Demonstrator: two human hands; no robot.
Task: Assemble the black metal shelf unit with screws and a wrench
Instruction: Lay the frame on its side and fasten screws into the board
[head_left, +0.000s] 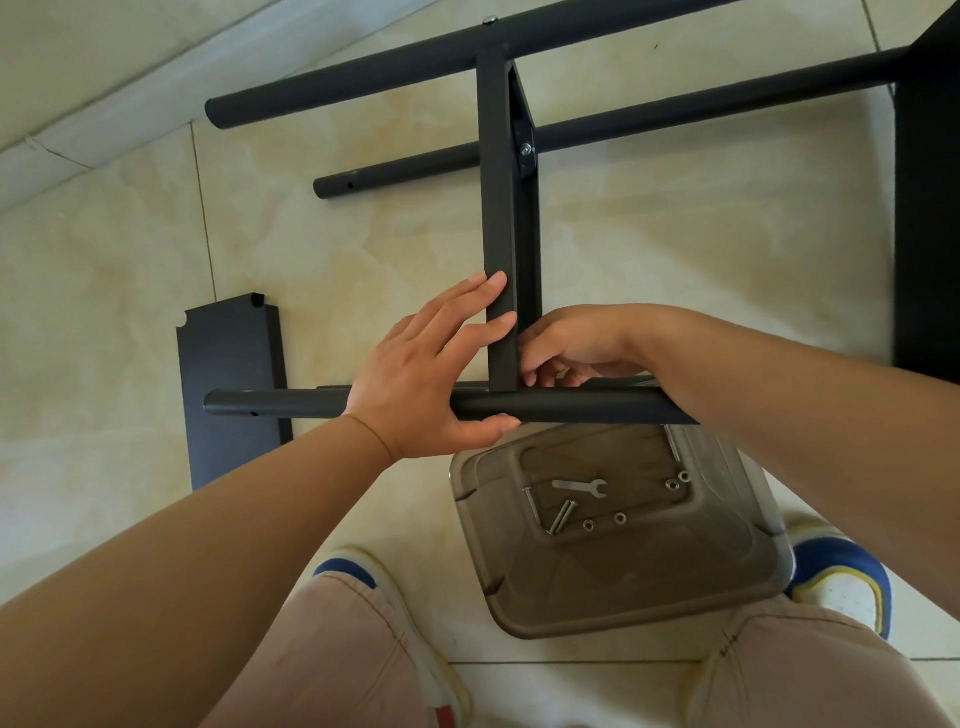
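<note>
Left forearm (182, 545) cut off; right hand (571, 345) fingertips hidden behind shelf panel (500, 208).

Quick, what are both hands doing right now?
Left hand: open, fingers pressing the black shelf panel onto the tube.
Right hand: fingers curled behind the panel; holding what, cannot tell.

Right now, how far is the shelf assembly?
Done: far bolt is in. In hand: left hand steadies the upright panel on the near pole; right hand works at that joint with curled fingers. Left: wrench, screws and nuts wait in the tray; another panel lies loose.
</note>
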